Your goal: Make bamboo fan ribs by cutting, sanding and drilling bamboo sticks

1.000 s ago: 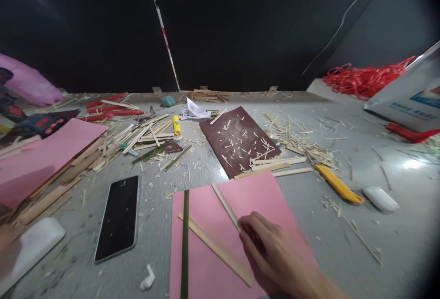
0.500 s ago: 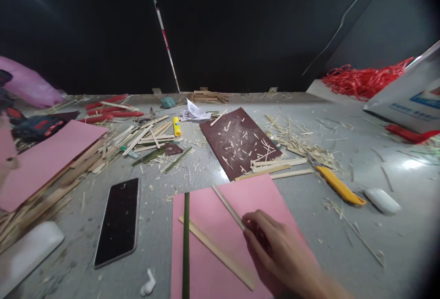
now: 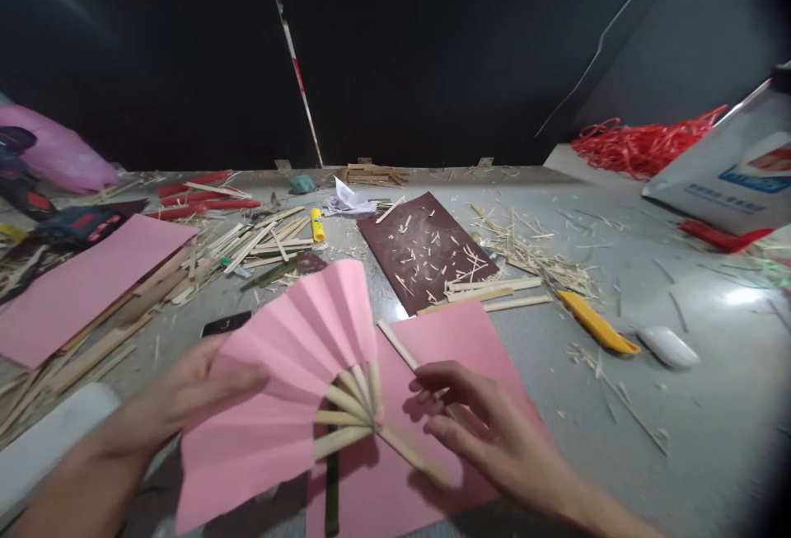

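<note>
Left grip (image 3: 191, 381) pinching pink paper fan (image 3: 290, 373), pleated, bamboo ribs splayed; right grip (image 3: 475, 423) spread on pink sheet (image 3: 457, 340).

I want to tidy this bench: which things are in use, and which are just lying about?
In use: pink paper fan held by left hand; pink sheet and bamboo strip under right hand.
Lying about: yellow knife, glue stick, brown board.

Fan (image 3: 290, 357) pink, pale ribs; sheet (image 3: 457, 340) pink; board (image 3: 426, 250) maroon, speckled; knife (image 3: 596, 322) yellow; strips (image 3: 643, 147) red.
</note>
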`<state>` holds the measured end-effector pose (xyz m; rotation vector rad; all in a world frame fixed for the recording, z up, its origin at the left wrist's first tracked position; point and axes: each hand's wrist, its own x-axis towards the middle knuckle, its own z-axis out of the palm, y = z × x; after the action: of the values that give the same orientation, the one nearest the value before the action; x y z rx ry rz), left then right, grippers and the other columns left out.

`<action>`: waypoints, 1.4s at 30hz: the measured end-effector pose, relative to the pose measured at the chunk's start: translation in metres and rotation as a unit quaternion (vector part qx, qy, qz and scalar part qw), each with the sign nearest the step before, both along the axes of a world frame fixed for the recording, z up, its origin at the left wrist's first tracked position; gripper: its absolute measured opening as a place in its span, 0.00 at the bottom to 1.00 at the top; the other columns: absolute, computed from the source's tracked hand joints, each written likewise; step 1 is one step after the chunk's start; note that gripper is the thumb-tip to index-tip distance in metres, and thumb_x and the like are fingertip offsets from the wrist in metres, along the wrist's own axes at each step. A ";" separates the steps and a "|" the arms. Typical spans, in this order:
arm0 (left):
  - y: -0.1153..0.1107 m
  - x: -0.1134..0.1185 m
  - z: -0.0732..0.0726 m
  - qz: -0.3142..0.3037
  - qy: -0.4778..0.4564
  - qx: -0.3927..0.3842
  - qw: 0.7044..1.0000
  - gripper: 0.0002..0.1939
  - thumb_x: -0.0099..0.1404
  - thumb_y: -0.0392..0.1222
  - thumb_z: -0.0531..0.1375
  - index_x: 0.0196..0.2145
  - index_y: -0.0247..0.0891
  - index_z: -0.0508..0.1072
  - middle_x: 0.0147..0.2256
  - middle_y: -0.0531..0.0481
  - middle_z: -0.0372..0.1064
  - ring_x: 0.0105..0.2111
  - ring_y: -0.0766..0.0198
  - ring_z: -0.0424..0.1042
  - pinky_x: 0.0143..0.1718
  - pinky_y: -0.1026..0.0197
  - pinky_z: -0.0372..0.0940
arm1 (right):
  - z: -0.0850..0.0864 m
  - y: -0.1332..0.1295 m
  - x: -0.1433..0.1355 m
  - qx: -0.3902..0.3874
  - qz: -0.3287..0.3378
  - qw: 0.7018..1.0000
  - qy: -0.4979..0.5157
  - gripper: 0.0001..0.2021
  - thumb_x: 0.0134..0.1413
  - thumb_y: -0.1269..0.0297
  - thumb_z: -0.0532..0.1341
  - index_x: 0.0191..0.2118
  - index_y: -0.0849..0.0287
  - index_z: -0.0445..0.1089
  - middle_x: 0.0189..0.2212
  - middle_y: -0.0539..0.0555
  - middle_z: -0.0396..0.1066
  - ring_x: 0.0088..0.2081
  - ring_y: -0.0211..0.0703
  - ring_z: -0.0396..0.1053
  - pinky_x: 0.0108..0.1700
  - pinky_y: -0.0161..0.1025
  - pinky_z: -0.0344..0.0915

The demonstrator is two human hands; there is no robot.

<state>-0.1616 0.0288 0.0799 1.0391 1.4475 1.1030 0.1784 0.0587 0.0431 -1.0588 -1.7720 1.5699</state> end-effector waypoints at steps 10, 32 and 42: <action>0.043 0.017 -0.015 -0.161 -0.097 -0.106 0.976 0.22 0.65 0.53 0.67 0.49 0.32 0.78 0.33 0.46 0.80 0.30 0.56 0.81 0.30 0.62 0.75 | -0.014 0.018 -0.014 -0.152 0.050 0.982 0.104 0.15 0.65 0.52 0.65 0.41 0.61 0.74 0.33 0.53 0.75 0.33 0.38 0.72 0.36 0.36 0.69; 0.011 0.074 -0.036 -0.132 0.028 0.100 0.986 0.12 0.69 0.43 0.66 0.49 0.40 0.77 0.39 0.47 0.78 0.31 0.64 0.78 0.31 0.64 0.77 | 0.011 0.043 -0.047 -0.011 -0.088 0.994 0.064 0.16 0.66 0.51 0.64 0.37 0.60 0.71 0.31 0.52 0.73 0.33 0.39 0.73 0.37 0.38 0.71; 0.012 0.084 -0.040 -0.068 0.016 0.151 0.986 0.05 0.69 0.42 0.65 0.42 0.41 0.77 0.37 0.51 0.76 0.28 0.67 0.77 0.27 0.68 0.74 | 0.014 0.028 -0.074 0.109 -0.023 0.989 0.099 0.08 0.69 0.64 0.62 0.51 0.54 0.73 0.47 0.54 0.74 0.47 0.42 0.75 0.50 0.43 0.74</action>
<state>-0.0777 0.0409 0.0400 1.3531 1.2372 1.2351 0.1048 0.0871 0.0567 -0.8047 -1.7230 1.3669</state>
